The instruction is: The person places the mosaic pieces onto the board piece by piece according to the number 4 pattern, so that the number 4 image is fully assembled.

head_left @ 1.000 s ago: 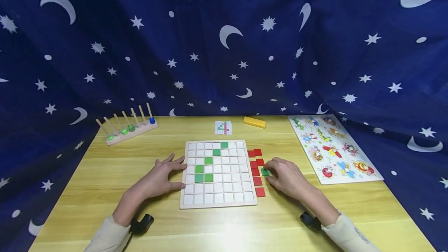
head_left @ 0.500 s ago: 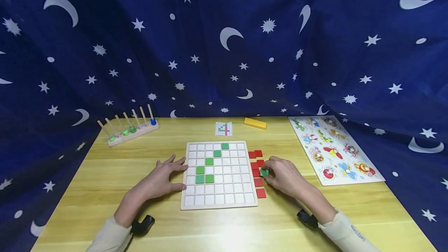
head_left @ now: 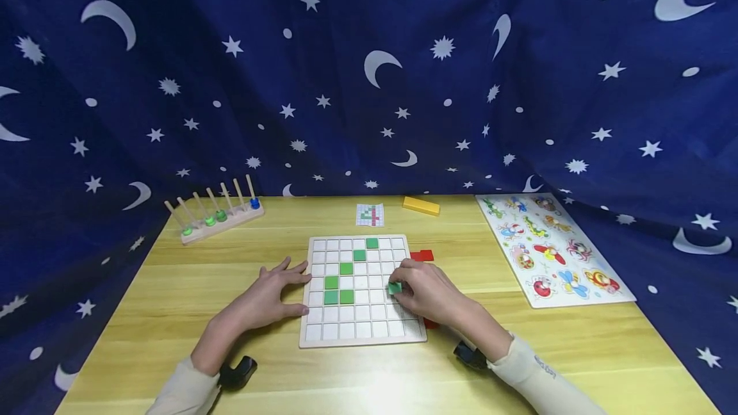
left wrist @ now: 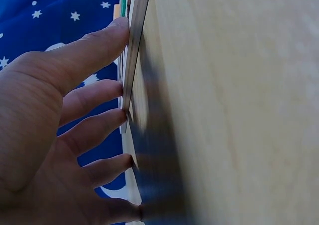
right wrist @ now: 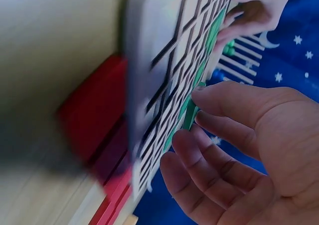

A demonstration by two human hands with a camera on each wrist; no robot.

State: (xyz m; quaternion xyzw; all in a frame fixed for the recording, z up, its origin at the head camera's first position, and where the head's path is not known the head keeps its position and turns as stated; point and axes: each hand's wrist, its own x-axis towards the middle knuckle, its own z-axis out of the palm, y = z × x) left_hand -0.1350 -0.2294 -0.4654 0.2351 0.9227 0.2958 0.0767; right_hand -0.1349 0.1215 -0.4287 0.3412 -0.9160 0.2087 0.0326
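A white grid board (head_left: 362,329) lies on the wooden table, with several green square tiles (head_left: 346,297) set in its cells, some in a diagonal line. My left hand (head_left: 264,296) rests at the board's left edge, fingers spread; in the left wrist view its thumb (left wrist: 107,38) touches the rim. Over the right part of the board, my right hand (head_left: 429,290) pinches a green tile (right wrist: 191,110) between thumb and fingers, the tile tilted on edge. Red square tiles (head_left: 423,255) lie along the board's right side, most of them hidden under the right hand.
Behind the board lie a small printed grid card (head_left: 369,215) and a yellow block (head_left: 421,205). A peg stand (head_left: 223,221) with coloured rings is at the back left, an insect picture board (head_left: 556,252) at the right. A starry blue cloth (head_left: 323,146) hangs behind.
My right hand has picked up the green tile from beside the red tiles and carried it left over the board. My left hand has stayed at the board's edge.
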